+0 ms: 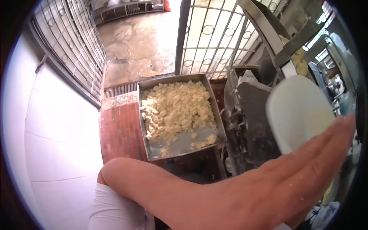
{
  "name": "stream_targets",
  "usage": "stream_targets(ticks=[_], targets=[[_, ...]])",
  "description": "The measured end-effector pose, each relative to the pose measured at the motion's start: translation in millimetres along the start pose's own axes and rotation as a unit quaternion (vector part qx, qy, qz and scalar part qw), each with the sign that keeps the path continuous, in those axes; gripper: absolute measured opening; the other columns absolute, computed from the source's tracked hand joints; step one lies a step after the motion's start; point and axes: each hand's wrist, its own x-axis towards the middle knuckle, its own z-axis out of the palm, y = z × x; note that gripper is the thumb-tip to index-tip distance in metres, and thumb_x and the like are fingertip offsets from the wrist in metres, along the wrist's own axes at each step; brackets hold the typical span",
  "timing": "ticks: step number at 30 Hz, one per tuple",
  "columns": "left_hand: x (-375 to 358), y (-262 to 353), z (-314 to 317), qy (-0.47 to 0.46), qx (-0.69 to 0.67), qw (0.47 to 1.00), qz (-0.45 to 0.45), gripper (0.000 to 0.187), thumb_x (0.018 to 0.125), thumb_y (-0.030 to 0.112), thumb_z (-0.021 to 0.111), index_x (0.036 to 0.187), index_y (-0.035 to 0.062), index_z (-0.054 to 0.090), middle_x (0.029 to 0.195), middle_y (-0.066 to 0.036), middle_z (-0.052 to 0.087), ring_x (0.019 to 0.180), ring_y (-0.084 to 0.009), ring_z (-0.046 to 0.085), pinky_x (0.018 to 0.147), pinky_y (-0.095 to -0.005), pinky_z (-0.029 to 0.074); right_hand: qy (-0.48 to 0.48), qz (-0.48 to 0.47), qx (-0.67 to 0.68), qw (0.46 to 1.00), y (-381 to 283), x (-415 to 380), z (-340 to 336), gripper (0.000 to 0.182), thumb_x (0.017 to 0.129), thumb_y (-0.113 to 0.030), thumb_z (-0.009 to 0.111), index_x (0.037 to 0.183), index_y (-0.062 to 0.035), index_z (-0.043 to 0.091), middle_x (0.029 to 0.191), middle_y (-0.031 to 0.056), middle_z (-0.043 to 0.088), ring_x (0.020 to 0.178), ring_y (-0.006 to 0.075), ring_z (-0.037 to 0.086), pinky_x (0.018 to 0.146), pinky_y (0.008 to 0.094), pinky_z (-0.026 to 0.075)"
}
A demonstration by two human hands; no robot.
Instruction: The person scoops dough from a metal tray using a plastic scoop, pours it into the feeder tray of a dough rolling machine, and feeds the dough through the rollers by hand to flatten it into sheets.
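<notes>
My left arm bends at the elbow low on the left and stretches across the lower part of the head view. Close to the camera, my left hand (pixel 306 170) lies at the right with its fingers long and pressed together. A white, round-cornered plastic scraper (pixel 297 111) sticks up from behind these fingers, held against them; the thumb is hidden. Beyond the arm stands a square metal tray (pixel 182 152) with a heap of crumbly, pale yellow dough (pixel 176 105). Loose crumbs lie along its near side. My right hand does not show.
Dark machinery (pixel 255 119) stands right of the tray, with dough stuck on a part above it. A white tiled wall (pixel 57 138) runs along the left, beside a red brick-patterned floor (pixel 120 132). Behind are a barred gate (pixel 214 36) and a doorway.
</notes>
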Motion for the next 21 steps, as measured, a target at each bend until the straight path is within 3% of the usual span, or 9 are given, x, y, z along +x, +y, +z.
stream_targets(ticks=[4, 7, 8, 13, 15, 16, 17, 19, 21], targets=[[-18.3, 25.3, -15.7, 0.038, -0.027, 0.999, 0.018, 0.112, 0.07, 0.046, 0.073, 0.147, -0.0053, 0.009, 0.148, -0.029, 0.024, 0.139, -0.0374, 0.025, 0.113, -0.0443, 0.024, -0.187, 0.162, 0.162, 0.955, -29.1, -16.9, 70.8, 0.055, 0.06, -0.029, 0.084, 0.097, 0.0057, 0.065, 0.09, 0.0073, 0.066, 0.081, 0.0128, 0.063, 0.071, 0.0253, 0.049], [-34.7, 37.5, -19.5, 0.076, -0.07, 0.994, 0.022, 0.115, 0.07, 0.051, 0.073, 0.147, -0.0058, 0.009, 0.147, -0.03, 0.024, 0.139, -0.038, 0.025, 0.113, -0.0451, 0.025, -0.39, 0.218, 0.049, 0.893, 1.2, -28.4, 130.6, 0.037, 0.074, -0.016, 0.077, 0.103, 0.0025, 0.063, 0.092, 0.0043, 0.066, 0.082, 0.0083, 0.058, 0.073, 0.0259, 0.048], [-39.9, 40.5, -19.1, 0.09, -0.079, 0.992, 0.027, 0.116, 0.07, 0.053, 0.073, 0.146, -0.0059, 0.009, 0.147, -0.03, 0.025, 0.139, -0.0382, 0.025, 0.113, -0.0453, 0.025, -0.363, 0.126, 0.148, 0.911, 23.7, -42.5, 159.9, 0.038, 0.078, -0.02, 0.076, 0.106, 0.0019, 0.061, 0.093, 0.0052, 0.065, 0.083, 0.0097, 0.059, 0.073, 0.0275, 0.049], [-59.0, 67.8, -25.5, 0.185, -0.11, 0.977, 0.004, 0.12, 0.069, 0.061, 0.073, 0.146, -0.0067, 0.01, 0.146, -0.032, 0.025, 0.139, -0.0392, 0.025, 0.112, -0.0467, 0.026, -0.496, 0.291, -0.047, 0.817, 101.7, -79.5, 249.1, 0.044, 0.085, -0.034, 0.069, 0.111, -0.0003, 0.059, 0.094, 0.0065, 0.066, 0.085, 0.0186, 0.063, 0.074, 0.0338, 0.05], [-96.3, 56.1, -65.8, 0.07, 0.18, 0.952, 0.237, 0.13, 0.061, 0.046, 0.086, 0.147, -0.0042, 0.002, 0.148, -0.031, 0.02, 0.138, -0.0381, 0.027, 0.109, -0.0477, 0.034, -0.468, 0.219, -0.165, 0.84, 115.2, -97.4, 284.6, 0.039, 0.078, -0.031, 0.069, 0.104, -0.0041, 0.063, 0.096, 0.0136, 0.065, 0.089, 0.0285, 0.063, 0.075, 0.0391, 0.05], [-82.7, 61.9, -28.6, 0.378, 0.147, 0.893, 0.194, 0.134, 0.058, 0.034, 0.09, 0.146, -0.004, -0.003, 0.149, -0.031, 0.017, 0.139, -0.0367, 0.027, 0.11, -0.0456, 0.032, -0.461, 0.148, -0.206, 0.85, 144.8, -110.7, 297.8, 0.035, 0.072, -0.028, 0.07, 0.1, -0.0071, 0.065, 0.098, 0.0187, 0.064, 0.094, 0.0351, 0.061, 0.077, 0.0426, 0.049], [-107.5, 55.1, -92.9, 0.081, 0.293, 0.891, 0.337, 0.131, 0.059, 0.029, 0.09, 0.147, -0.0038, -0.001, 0.148, -0.032, 0.02, 0.138, -0.0363, 0.029, 0.111, -0.0433, 0.031, -0.507, 0.152, -0.23, 0.817, 157.1, -114.1, 310.9, 0.031, 0.073, -0.024, 0.069, 0.098, -0.0075, 0.065, 0.1, 0.0179, 0.064, 0.097, 0.0362, 0.06, 0.08, 0.0447, 0.048], [-115.3, 38.9, -97.4, 0.229, 0.293, 0.876, 0.307, 0.127, 0.062, 0.029, 0.089, 0.147, -0.0034, 0.0, 0.147, -0.032, 0.021, 0.138, -0.0359, 0.029, 0.112, -0.0433, 0.03, -0.461, 0.075, -0.263, 0.844, 183.1, -134.4, 321.9, 0.027, 0.073, -0.022, 0.068, 0.097, -0.0083, 0.065, 0.099, 0.0184, 0.065, 0.095, 0.0382, 0.061, 0.08, 0.0464, 0.048], [-77.3, 2.0, -112.9, 0.062, 0.342, 0.832, 0.433, 0.11, 0.07, 0.018, 0.078, 0.146, -0.0084, 0.004, 0.148, -0.032, 0.017, 0.139, -0.0392, 0.024, 0.112, -0.0449, 0.024, -0.458, 0.079, -0.276, 0.841, 209.9, -151.4, 319.7, 0.027, 0.073, -0.021, 0.067, 0.097, -0.0085, 0.065, 0.099, 0.0188, 0.065, 0.093, 0.0389, 0.061, 0.08, 0.0472, 0.049]])
